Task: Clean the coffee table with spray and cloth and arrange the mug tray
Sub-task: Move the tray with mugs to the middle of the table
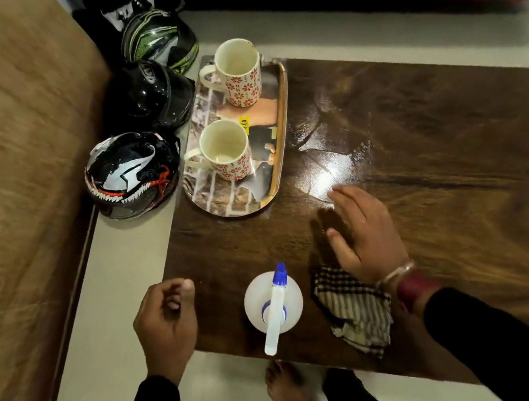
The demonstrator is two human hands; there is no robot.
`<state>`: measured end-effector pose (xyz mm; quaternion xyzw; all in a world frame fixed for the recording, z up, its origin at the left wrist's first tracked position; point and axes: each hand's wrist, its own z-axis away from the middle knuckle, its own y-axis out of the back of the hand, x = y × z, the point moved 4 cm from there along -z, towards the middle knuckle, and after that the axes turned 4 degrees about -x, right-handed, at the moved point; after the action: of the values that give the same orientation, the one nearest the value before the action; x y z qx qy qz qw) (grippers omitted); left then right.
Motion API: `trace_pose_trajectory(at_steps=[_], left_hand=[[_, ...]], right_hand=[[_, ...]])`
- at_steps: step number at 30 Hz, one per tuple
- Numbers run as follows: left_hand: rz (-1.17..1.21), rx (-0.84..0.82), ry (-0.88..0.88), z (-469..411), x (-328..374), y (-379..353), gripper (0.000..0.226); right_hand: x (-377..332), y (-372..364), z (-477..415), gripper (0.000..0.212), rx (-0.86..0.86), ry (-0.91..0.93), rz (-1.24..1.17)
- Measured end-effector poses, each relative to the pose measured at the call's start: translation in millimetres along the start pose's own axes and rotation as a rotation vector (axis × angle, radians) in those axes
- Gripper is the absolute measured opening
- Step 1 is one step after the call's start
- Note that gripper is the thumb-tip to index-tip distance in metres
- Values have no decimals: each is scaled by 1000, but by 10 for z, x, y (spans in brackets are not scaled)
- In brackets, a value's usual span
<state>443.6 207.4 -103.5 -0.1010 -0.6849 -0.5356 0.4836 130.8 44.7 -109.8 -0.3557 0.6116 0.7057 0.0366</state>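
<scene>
The dark wood tabletop (pixel 418 127) fills most of the view. It is glossy, and a fine speckled sheen shows around the glare near its middle, which I judge to be spray not yet wiped. At its far-left corner sits the long printed tray (pixel 218 204), its long axis running along the left edge and one end slightly overhanging the far edge.

On the floor (pixel 103 330) just beside that left edge lie three helmets: a black-and-white one (pixel 130 173), a plain black one (pixel 149 93) and a green-striped one (pixel 161 36).

Two red-flowered mugs stand upright on the tray, the far mug (pixel 237 72) and the near mug (pixel 226 151), both with handles turned left.

The checked cloth (pixel 356 310) lies crumpled at the near edge, its length running from that edge back toward the middle. Just to its left stands the spray bottle (pixel 274 302), upright, its blue nozzle pointing away from the person.

The right hand (pixel 362 236) is flat with its fingers spread and grips nothing. It sits over the far end of the cloth with its wrist above it, though I cannot tell whether it touches the cloth. The left hand (pixel 166 320) hangs loosely curled and empty, off the left edge above the floor, left of the bottle.

The cloth lies directly under and behind the right hand, so that hand is plainly the nearer. Picking the cloth up would mean drawing the hand back toward the near edge and closing down on it.
</scene>
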Motion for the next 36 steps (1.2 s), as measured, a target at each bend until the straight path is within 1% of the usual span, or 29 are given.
trace_pose_trajectory(at_steps=[2,5,7,9,12,14,16,18,20,23,27,29,32,34,36], left_hand=[[10,45,100,-191,102,-82,29],[49,48,283,-465,190,-286,26],[85,30,403,-591,214,-463,29],[84,-11,516,-652,306,-614,34],[32,-68,620,-688,427,-786,41],[143,-60,662,-724,431,-892,37],[314,-23,725,-754,409,-979,33],[450,-2,781,-765,401,-1064,29],[542,-1,799,-776,405,-1127,24],[591,11,790,-796,397,-1178,22],[670,22,804,-797,416,-1211,31],[668,20,784,-833,426,-1208,34],[649,22,766,-891,419,-1163,30],[609,-16,742,-916,406,-1123,25],[569,-64,712,-935,409,-1076,26]], right_hand=[[65,38,-455,59,-29,5,-18],[193,64,-1137,49,-70,-12,-35],[326,64,-1583,46,-124,-61,-45],[445,107,-1982,45,-130,-107,-43],[590,160,-2558,44,-131,-141,-5],[677,176,-2899,39,-88,-199,-54],[740,147,-3169,33,-47,-295,-200],[778,87,-3398,35,-36,-362,-293],[743,32,-3594,37,-44,-340,-297],[620,-27,-3790,34,-92,-274,-273],[547,-53,-3818,21,-208,-227,-108],[557,-5,-3793,21,-232,-251,-40],[608,84,-3685,23,-226,-320,-15],[672,192,-3515,22,-204,-362,-11],[790,305,-3288,20,-164,-405,-32]])
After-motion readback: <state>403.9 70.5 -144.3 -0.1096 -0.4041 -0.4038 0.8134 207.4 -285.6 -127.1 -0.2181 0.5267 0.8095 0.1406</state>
